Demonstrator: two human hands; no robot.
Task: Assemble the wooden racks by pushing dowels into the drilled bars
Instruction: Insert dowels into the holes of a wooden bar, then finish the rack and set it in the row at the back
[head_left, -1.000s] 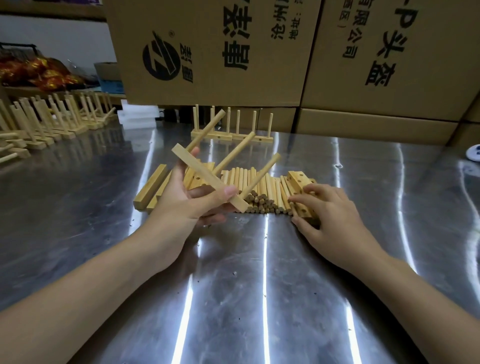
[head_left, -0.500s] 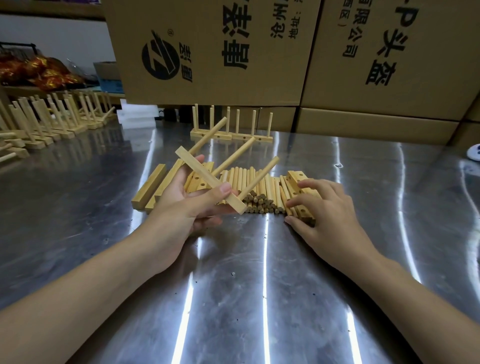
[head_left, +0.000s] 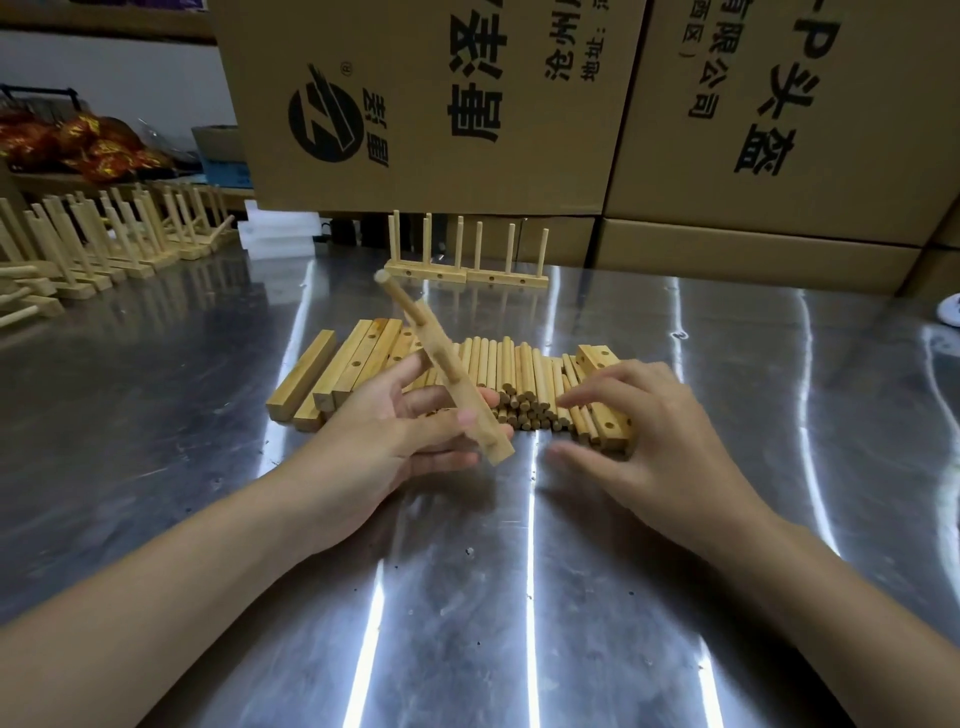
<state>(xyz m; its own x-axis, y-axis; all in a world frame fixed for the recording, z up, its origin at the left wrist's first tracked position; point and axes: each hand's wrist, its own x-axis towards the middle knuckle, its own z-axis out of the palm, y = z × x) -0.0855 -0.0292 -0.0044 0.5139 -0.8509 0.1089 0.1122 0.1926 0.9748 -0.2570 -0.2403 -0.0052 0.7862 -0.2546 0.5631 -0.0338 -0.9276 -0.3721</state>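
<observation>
My left hand (head_left: 400, 431) holds a drilled wooden bar (head_left: 467, 395) with dowels set in it, thumb on the near side and fingers behind; it is blurred and seen nearly end-on. A dowel (head_left: 402, 301) sticks up from it toward the back. My right hand (head_left: 639, 431) hovers with spread fingers over the pile of loose dowels (head_left: 524, 379), holding nothing. More drilled bars (head_left: 353, 364) lie to the left of the pile, and one drilled bar (head_left: 605, 395) lies under my right fingers.
Two finished racks (head_left: 467, 273) stand upright at the back of the steel table (head_left: 519, 597). Several more racks (head_left: 104, 239) line the far left. Big cardboard boxes (head_left: 467, 104) wall off the back. A white object (head_left: 950, 317) sits at the right edge.
My left hand has turned the bar, so its dowels now point away in line instead of fanning to the right. My right hand has lifted slightly and spread its fingers over the pile.
</observation>
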